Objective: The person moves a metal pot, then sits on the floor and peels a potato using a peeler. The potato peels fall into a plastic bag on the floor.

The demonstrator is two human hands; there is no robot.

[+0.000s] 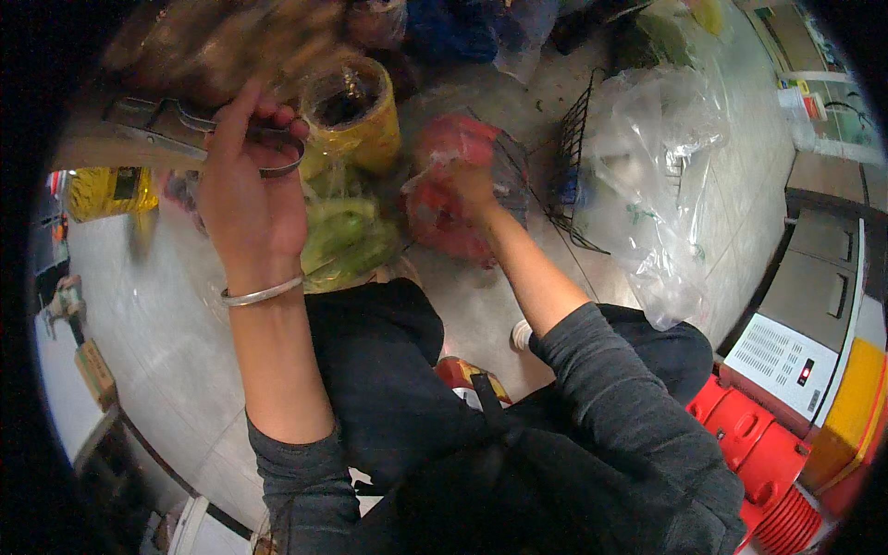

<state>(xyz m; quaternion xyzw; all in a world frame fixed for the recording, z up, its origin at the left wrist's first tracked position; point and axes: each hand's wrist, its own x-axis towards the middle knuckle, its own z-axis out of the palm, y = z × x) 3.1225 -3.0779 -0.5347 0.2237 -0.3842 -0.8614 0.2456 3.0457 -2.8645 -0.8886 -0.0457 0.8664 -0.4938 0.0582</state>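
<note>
My left hand [257, 187], with a bangle on the wrist, is raised at the left, its fingers curled about a curved metal strip [283, 171]. The strip's full shape is hidden by the hand. My right hand [472, 184], blurred, grips a red plastic bag [451, 222] over the floor; the bag's contents are unclear. Between my hands stands a yellow container [388, 121] with a dark inside. Below it lies a clear bag of green produce [347, 225], close to my left knee.
A black wire basket [574, 135] and a large clear plastic bag [659, 187] are to the right. A yellow bottle [114, 194] is at the far left. A red plastic item [753, 430] and grey drawers [808, 274] flank me at the right. Blurred brown items [229, 41] lie at the upper left.
</note>
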